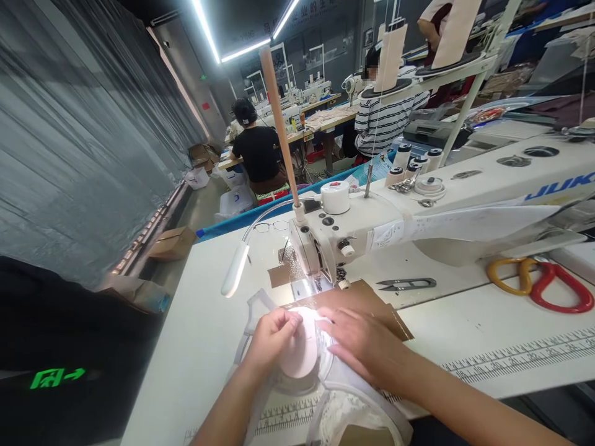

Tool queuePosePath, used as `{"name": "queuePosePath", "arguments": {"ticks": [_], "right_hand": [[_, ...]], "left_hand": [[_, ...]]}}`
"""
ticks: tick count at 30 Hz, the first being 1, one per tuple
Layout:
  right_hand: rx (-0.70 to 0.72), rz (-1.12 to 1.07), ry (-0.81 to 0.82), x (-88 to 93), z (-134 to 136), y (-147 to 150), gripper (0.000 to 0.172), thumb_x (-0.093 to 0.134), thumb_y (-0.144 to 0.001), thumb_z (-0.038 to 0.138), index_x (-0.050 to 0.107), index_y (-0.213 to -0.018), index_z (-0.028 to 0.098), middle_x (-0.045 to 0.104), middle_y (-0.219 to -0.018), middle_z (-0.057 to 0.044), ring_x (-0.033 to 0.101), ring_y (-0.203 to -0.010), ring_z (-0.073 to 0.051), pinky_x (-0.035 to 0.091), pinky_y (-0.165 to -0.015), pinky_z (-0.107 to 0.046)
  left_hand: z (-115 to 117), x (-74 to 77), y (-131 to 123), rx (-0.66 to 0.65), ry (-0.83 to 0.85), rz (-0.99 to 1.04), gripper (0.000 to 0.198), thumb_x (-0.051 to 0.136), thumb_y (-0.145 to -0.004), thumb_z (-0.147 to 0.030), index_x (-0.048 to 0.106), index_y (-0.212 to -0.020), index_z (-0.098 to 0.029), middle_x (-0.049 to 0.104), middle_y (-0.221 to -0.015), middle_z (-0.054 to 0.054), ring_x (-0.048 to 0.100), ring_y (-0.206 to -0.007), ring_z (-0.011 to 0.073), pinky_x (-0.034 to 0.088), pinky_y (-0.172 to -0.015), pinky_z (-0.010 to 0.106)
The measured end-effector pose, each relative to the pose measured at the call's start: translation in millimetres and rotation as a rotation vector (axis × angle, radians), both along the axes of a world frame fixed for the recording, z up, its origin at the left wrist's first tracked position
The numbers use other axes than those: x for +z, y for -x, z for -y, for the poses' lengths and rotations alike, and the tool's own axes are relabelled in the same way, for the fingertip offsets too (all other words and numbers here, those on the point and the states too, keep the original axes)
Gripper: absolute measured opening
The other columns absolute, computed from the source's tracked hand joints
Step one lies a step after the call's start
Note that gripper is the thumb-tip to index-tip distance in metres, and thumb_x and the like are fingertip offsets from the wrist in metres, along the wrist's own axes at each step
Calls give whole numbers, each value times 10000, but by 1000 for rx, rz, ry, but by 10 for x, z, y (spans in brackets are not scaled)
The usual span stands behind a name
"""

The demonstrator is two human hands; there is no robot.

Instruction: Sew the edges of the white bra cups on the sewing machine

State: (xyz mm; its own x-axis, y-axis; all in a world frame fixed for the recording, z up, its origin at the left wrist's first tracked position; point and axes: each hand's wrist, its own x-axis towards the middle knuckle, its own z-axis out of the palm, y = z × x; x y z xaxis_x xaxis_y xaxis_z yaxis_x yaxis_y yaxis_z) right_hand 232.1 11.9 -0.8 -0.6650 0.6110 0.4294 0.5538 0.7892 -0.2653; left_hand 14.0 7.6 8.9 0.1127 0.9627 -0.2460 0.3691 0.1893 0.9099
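A white bra (346, 375) with lace on its cup lies near the front edge of the sewing table, before the sewing machine's needle area. Against it is a pale pink rounded bra pad (303, 353), brightly lit. My left hand (274, 334) is closed, thumb and forefinger pinching the pad's upper left edge. To the right, my right hand (360, 337) lies over the bra beside the pad, fingers stretched out and apart, pressing on the white fabric. The fabric under its palm is hidden.
The white sewing machine (320, 238) stands just beyond my hands, with a lamp (235, 269) to its left. Brown board (367, 303) lies under the needle area. Thread snips (406, 284) and red-and-yellow-handled scissors (560, 288) are at right. Two people sit working farther back.
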Motion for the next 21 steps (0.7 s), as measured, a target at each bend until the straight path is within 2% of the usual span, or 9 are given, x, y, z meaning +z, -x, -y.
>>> {"name": "queuePosePath", "arguments": {"ticks": [3, 6, 8, 10, 13, 17, 21], "right_hand": [[-121, 63, -92, -7, -152, -312, 320, 457, -861, 139, 563, -1163, 128, 580, -1198, -128, 551, -1075, -234, 480, -874, -361], [-428, 272, -104, -95, -354, -609, 322, 477, -792, 49, 615, -1079, 102, 569, -1205, -161, 541, -1085, -293, 448, -892, -422], [-556, 403, -46, -146, -463, -759, 377, 504, -713, 2, 622, -1058, 98, 578, -1175, -177, 546, -1056, -325, 441, -859, -458], [-562, 497, 54, -165, -535, -858, 380, 497, -675, -25, 638, -999, 114, 618, -1063, -158, 590, -937, -302, 450, -798, -435], [-478, 548, 143, -149, -586, -952, 337, 487, -661, -39, 652, -895, 139, 624, -885, -111, 600, -782, -250, 450, -675, -346], [-441, 497, 158, -155, -598, -1088, 309, 474, -678, -45, 645, -841, 155, 608, -794, -87, 593, -681, -213, 387, -543, -272], [-377, 374, 82, -181, -507, -1090, 228, 437, -814, 63, 606, -697, 162, 611, -716, -70, 576, -580, -179, 344, -498, -262]], "left_hand": [[75, -40, -20, 39, -56, 21, 249, 528, -840, -328, 598, -681, -151, 658, -1006, 105, 573, -1016, 239, 411, -849, 304], [142, -90, -27, 48, -125, 20, 215, 523, -842, -284, 601, -687, -157, 649, -1053, 108, 569, -1053, 254, 396, -895, 337], [174, -120, -30, 44, -164, 0, 200, 513, -848, -266, 608, -705, -162, 650, -1066, 107, 561, -1076, 256, 393, -913, 345], [195, -139, -34, 45, -194, -23, 195, 507, -850, -257, 616, -717, -166, 656, -1069, 107, 557, -1089, 258, 394, -924, 351], [211, -145, -44, 47, -220, -48, 201, 505, -849, -260, 617, -711, -166, 663, -1069, 114, 556, -1098, 268, 401, -928, 361], [221, -132, -48, 42, -224, -57, 199, 498, -850, -250, 616, -712, -168, 658, -1094, 120, 545, -1119, 273, 394, -943, 373], [224, -141, -42, 32, -227, -57, 185, 498, -848, -227, 620, -721, -171, 655, -1097, 116, 546, -1120, 266, 390, -946, 372]]}}
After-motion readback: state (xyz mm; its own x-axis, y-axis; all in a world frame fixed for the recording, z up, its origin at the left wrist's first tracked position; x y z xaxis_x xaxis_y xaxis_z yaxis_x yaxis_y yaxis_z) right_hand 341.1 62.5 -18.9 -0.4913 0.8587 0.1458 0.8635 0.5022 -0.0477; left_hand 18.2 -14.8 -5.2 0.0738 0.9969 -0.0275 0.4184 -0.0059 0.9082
